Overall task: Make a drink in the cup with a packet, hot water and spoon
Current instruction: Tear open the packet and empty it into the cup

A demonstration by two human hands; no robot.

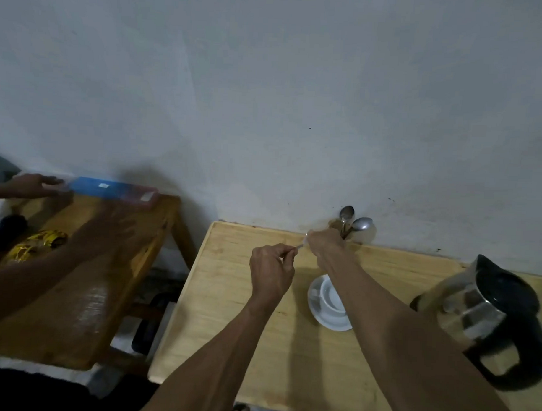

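A white cup (pixel 330 298) stands on a white saucer (pixel 318 311) on the light wooden table (pixel 229 311), partly hidden by my right forearm. Both my hands are raised above the table behind the cup. My left hand (pixel 272 271) and my right hand (pixel 325 247) pinch the two ends of a small pale packet (pixel 301 244) between them. Two metal spoons (pixel 352 222) stand upright in a holder against the wall, just behind my right hand. A glass kettle with a black lid and handle (pixel 490 317) sits at the right.
A darker wooden table (pixel 85 285) stands to the left, with a blue box (pixel 110 189) at its far edge and yellow-black wrapped items (pixel 38 243). Another person's arm (pixel 27 186) reaches towards that box. A wall runs close behind both tables.
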